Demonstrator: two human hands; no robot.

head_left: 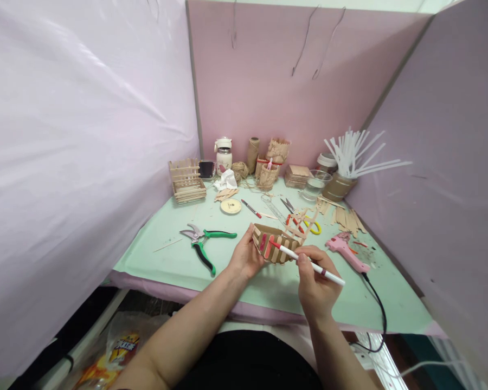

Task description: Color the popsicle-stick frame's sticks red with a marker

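My left hand (247, 254) holds the left end of a small basket (282, 250) made of cardboard and wooden sticks, tilted above the front of the table. Two of its sticks, near the left, are coloured red and pink. In my right hand (318, 281) is a white marker (309, 264), gripped like a pen, its red tip touching the coloured sticks. A lattice of thin sticks (303, 225) rises behind the basket's right end. Left of the basket lie green-handled pruning shears (203, 238). A pink glue gun (347, 253) lies right of my right hand.
Scissors (312, 223) and a red pen (251, 208) lie behind the basket. Along the back stand a stick rack (189, 189), a white bottle (224, 157), twine (240, 170), a water bowl (315, 187) and a jar (339, 188) of white strips. The glue gun's black cord (380, 309) hangs over the front edge.
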